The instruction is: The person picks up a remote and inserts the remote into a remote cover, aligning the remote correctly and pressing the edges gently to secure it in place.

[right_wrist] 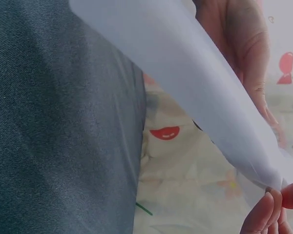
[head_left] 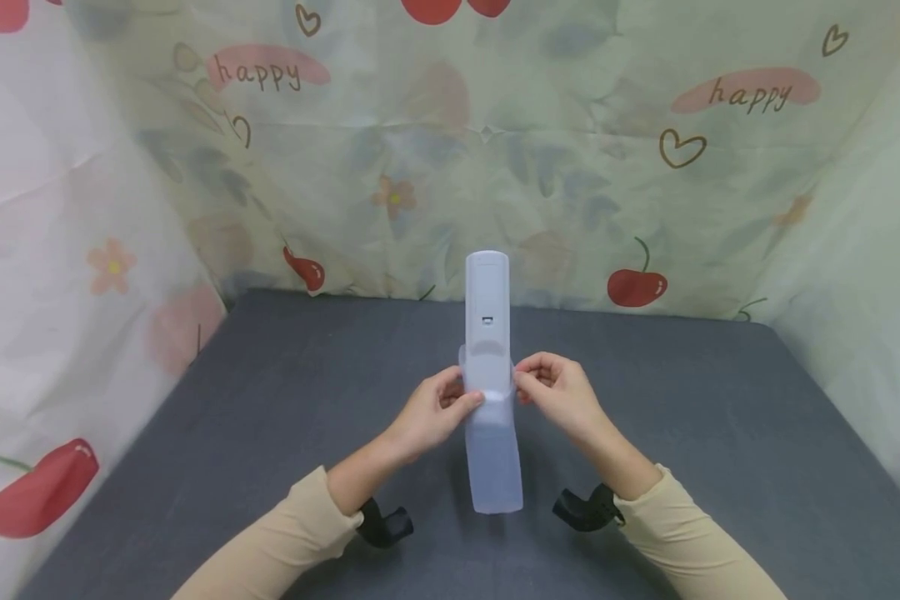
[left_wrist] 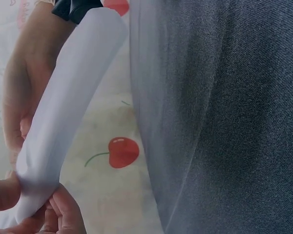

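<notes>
A white remote control (head_left: 487,287), its back with the battery-cover latch toward me, stands nearly upright in the head view. Its lower part is inside a translucent, milky sleeve (head_left: 493,475), whose bottom end hangs below the hands. My left hand (head_left: 429,414) grips the sleeved remote from the left, thumb across its front. On the other side, my right hand (head_left: 566,393) pinches the sleeve's edge between thumb and fingers. In the right wrist view, that pinch is on a thin fold of the sleeve (right_wrist: 205,92). The left wrist view shows the left fingers (left_wrist: 66,209) around the sleeve.
A dark grey cloth-covered table (head_left: 330,367) lies under the hands. Patterned curtains (head_left: 420,167) with cherries and hearts rise behind it and at both sides. Black wrist mounts (head_left: 587,510) stick out below the cream sleeves of the person's clothing (head_left: 285,533).
</notes>
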`<state>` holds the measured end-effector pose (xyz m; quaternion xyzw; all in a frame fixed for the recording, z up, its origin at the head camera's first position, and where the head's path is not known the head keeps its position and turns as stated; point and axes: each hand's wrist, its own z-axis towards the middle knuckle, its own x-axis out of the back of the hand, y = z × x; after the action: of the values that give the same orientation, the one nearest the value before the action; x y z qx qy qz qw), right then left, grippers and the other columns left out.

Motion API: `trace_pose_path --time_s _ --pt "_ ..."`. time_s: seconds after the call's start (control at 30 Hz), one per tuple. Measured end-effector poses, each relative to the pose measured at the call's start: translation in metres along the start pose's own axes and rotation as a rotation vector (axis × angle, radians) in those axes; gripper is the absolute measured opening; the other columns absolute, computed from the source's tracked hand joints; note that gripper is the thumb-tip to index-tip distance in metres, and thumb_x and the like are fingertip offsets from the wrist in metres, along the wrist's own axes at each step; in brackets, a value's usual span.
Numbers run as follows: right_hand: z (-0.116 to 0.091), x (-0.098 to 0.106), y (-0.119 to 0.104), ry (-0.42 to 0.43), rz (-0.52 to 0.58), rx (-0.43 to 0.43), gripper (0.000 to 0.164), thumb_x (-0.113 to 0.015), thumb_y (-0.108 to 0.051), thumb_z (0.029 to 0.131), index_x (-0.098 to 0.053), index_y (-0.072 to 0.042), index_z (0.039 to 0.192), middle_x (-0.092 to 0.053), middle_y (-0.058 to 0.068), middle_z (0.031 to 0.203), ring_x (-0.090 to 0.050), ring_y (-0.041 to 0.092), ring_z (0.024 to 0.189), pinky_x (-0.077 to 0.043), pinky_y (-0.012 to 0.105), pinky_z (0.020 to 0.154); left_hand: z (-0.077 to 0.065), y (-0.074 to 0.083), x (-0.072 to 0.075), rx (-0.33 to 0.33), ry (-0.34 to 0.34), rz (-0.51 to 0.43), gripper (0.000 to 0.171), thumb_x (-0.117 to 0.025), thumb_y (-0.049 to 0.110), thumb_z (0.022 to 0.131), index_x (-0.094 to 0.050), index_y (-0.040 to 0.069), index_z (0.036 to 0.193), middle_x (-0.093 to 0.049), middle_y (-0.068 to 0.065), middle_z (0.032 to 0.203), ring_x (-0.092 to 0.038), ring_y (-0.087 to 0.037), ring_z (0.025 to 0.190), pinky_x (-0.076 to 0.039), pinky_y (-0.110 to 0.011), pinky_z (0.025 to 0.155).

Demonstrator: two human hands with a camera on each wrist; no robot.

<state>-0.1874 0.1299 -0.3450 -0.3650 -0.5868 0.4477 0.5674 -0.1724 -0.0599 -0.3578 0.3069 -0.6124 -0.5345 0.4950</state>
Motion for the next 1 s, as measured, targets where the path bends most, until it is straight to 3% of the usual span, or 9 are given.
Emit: trace_pose_path --time_s 0.27,0.47,0.63,0.77,1.0 --pt "-0.0016 -0.0002 -0.0041 0.016 -0.012 0.020 0.012 -0.053 -0.005 0.090 -0.058 0.006 0.093 -0.055 0.000 0.069 -0.056 0.015 0.064 -0.048 0.022 0.062 0.0014 -0.0003 0.0015 0.011 -0.028 0.005 0.037 -0.054 0.017 0.095 -0.049 0.001 0.129 -0.064 -0.021 0.114 -0.064 -0.023 0.097 -0.053 -0.033 0.080" --pt "-0.0022 0.0029 -0.0055 -0.100 0.022 0.042 0.015 -0.051 -0.007 0.093 -0.051 0.005 0.101 -0.058 0.013 0.093 -0.061 0.012 0.080 -0.054 0.028 0.075 0.0014 -0.0007 0.0029 0.021 0.002 -0.014 0.037 -0.057 0.016 0.093 -0.053 0.001 0.126 -0.066 -0.021 0.110 -0.065 -0.019 0.091 -0.053 -0.031 0.078" --pt "-0.0013 0.0038 -0.0056 -0.148 0.026 0.068 0.032 -0.056 -0.014 0.093 -0.043 0.000 0.119 -0.060 0.025 0.107 -0.065 0.023 0.095 -0.056 0.037 0.079 0.0018 -0.0037 0.0024 0.024 0.012 -0.008 0.035 -0.059 0.017 0.092 -0.055 0.001 0.123 -0.067 -0.020 0.106 -0.064 -0.014 0.085 -0.052 -0.028 0.074" --pt "0.0006 0.0030 -0.0053 -0.147 0.009 0.093 0.040 -0.060 -0.017 0.092 -0.044 -0.002 0.125 -0.062 0.026 0.106 -0.067 0.023 0.089 -0.057 0.037 0.073 0.0022 -0.0048 0.0014 0.014 0.001 0.009 0.034 -0.060 0.017 0.091 -0.057 0.001 0.121 -0.067 -0.019 0.105 -0.063 -0.013 0.083 -0.051 -0.026 0.073" --pt "0.0030 0.0047 -0.0038 -0.105 0.034 0.085 0.036 -0.061 -0.017 0.091 -0.051 0.000 0.120 -0.061 0.024 0.101 -0.066 0.013 0.078 -0.057 0.037 0.069 0.0032 -0.0037 0.0016 0.037 0.004 -0.019 0.034 -0.060 0.021 0.091 -0.058 0.001 0.120 -0.065 -0.017 0.109 -0.064 -0.015 0.089 -0.053 -0.028 0.077"
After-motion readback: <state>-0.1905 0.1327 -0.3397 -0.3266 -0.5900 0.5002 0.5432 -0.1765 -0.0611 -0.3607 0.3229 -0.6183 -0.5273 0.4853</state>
